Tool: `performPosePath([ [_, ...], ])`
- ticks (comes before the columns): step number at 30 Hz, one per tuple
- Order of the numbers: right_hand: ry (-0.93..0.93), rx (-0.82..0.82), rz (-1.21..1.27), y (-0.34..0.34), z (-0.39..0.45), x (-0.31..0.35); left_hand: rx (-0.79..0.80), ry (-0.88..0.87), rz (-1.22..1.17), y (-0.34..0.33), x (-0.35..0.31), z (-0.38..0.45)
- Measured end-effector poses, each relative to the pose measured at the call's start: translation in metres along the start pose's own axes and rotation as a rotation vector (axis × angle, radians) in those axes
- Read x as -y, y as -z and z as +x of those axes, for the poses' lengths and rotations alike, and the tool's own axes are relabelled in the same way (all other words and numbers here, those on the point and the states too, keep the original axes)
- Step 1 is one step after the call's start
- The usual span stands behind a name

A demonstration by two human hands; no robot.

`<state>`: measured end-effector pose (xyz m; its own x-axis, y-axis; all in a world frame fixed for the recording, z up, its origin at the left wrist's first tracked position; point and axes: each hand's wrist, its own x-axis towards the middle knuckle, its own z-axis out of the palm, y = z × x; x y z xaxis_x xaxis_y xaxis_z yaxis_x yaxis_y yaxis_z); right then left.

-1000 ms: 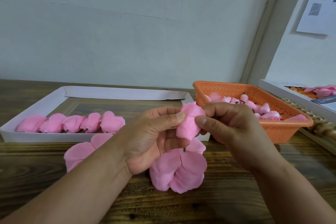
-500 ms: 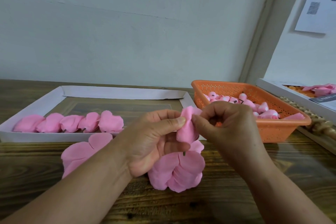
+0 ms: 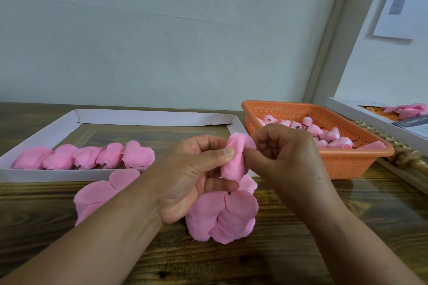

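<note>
Firmly — left hand pinches petal.

A tray lies rear left on the worktop, with flowers in a row inside. A basket of buds stands right of it. Before the tray lie a left pile and a right pile of petals.

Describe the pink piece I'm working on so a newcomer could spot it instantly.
On the wooden table, left of the orange basket, the left hand and right hand meet. They pinch a rolled pink petal bundle between them. Unlike the flat petals lying below, it is held up off the table.
</note>
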<state>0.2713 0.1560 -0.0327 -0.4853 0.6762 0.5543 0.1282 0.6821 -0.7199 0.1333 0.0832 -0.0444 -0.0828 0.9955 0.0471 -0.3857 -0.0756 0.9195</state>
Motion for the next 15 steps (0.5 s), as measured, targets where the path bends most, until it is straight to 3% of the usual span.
performPosePath([
  [7,0.019,-0.084,0.045,-0.0022,-0.006,0.0061,-0.001,-0.046,0.067,-0.0022,0.0013,-0.0008],
  [15,-0.08,0.014,0.311,0.0022,-0.0029,0.003,-0.036,-0.107,0.115,-0.0027,0.006,0.001],
])
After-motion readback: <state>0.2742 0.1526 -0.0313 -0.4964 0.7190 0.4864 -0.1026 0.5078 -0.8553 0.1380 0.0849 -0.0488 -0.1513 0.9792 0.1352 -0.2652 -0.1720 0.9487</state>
